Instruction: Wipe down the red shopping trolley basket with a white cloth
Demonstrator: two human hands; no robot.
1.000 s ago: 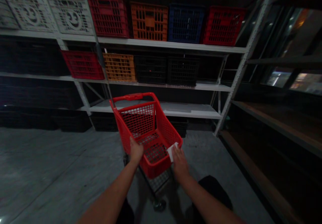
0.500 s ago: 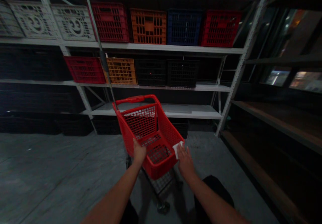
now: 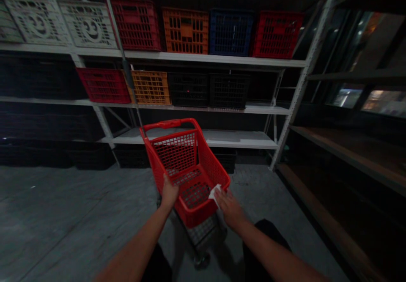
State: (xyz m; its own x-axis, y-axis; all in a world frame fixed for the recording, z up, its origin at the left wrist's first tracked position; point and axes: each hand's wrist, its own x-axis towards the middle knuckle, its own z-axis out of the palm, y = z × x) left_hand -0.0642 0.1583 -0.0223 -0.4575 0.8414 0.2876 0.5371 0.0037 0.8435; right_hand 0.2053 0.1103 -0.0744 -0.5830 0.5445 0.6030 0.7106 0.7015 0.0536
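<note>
A red plastic shopping cart (image 3: 176,153) with mesh walls stands on wheels in front of me. My left hand (image 3: 169,193) grips the near left rim of its basket. My right hand (image 3: 230,209) rests on the near right rim, pressing a small white cloth (image 3: 215,195) against the red plastic. The cloth is partly hidden under my fingers. The cart's red push handle (image 3: 166,124) is at the far end, away from both hands.
White metal shelving (image 3: 206,58) holds several red, orange, blue, black and white plastic crates. Stacked black crates fill the lower left shelves. Wooden shelves (image 3: 336,155) run along the right, and the grey concrete floor (image 3: 72,214) surrounds the cart.
My right hand and the white cloth have slid left along the cart's near rim since half a second ago. The cart and my left hand have barely moved.
</note>
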